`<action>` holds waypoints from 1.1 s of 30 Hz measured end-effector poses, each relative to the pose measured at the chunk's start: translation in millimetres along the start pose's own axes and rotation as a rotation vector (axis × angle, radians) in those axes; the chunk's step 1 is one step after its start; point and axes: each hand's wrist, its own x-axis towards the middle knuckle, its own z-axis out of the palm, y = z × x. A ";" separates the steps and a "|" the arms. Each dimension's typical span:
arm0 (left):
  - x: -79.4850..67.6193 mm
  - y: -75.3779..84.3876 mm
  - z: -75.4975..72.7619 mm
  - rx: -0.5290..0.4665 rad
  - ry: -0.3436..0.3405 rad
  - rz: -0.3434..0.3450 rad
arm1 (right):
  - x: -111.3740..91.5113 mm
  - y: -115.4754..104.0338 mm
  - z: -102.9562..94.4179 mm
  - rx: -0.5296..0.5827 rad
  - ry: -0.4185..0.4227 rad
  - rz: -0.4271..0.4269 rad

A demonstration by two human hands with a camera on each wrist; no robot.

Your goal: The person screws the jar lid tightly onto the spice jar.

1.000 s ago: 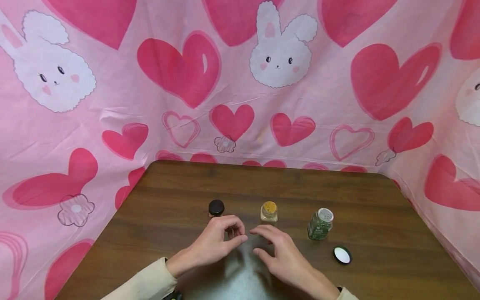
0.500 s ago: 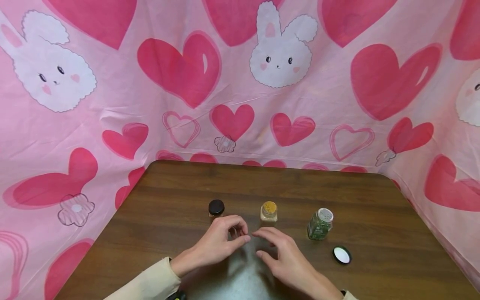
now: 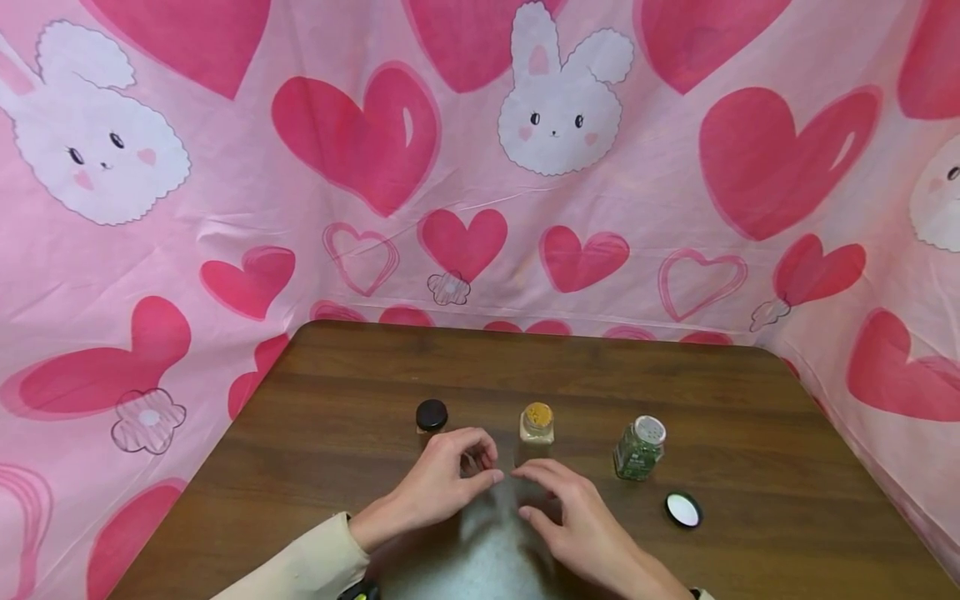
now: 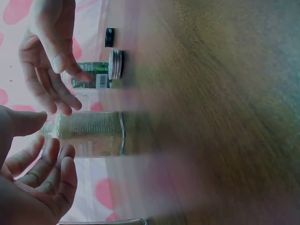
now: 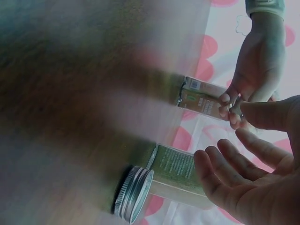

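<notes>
the square-sided glass jar (image 3: 536, 433), clear below a grainy yellow mouth, stands upright on the wood-grained surface (image 3: 360, 367). just before it i see the left hand (image 3: 442, 483) and right hand (image 3: 577, 508), the right seemingly closer, fingers loosely bent, thumbs apart, gripping nothing. right of that jar, a green-filled jar (image 3: 636, 460); left, a black-capped jar (image 3: 431, 415).

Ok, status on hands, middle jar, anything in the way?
Left hand and right hand empty. Middle jar upright beyond them. Black lid loose at right, seemingly clear.
</notes>
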 end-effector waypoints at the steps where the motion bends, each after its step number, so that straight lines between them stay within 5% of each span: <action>1: 0.5 -0.3 0.6 0.001 0.001 -0.004 | -0.7 0.3 -0.1 -0.002 0.001 -0.003; 33: 18.4 -7.4 16.4 0.003 0.000 -0.095 | -18.9 14.0 -12.6 -0.131 0.068 -0.055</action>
